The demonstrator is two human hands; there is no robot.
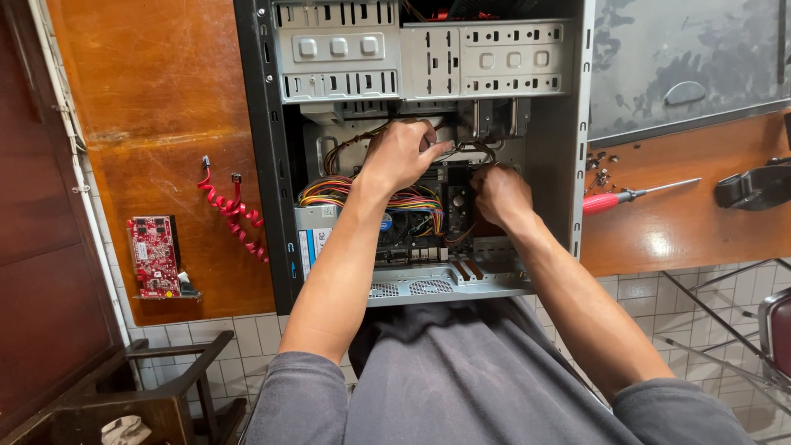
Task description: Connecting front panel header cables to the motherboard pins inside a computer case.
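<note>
An open desktop computer case [268,156] lies on a wooden table [156,99], its inside facing up. My left hand [400,152] reaches into the middle of the case, fingers pinched on a bundle of thin cables [474,150] near the drive cage [420,53]. My right hand [498,194] is curled inside the case at the right, over the motherboard [457,202]; what its fingers grip is hidden. A bundle of coloured wires [329,191] runs under my left wrist.
A red coiled cable [235,216] and a red circuit card [154,255] lie on the table left of the case. A red-handled screwdriver [626,196], loose screws [599,169], a grey side panel [684,58] and a black object [754,188] sit right. A wooden chair [156,387] stands below left.
</note>
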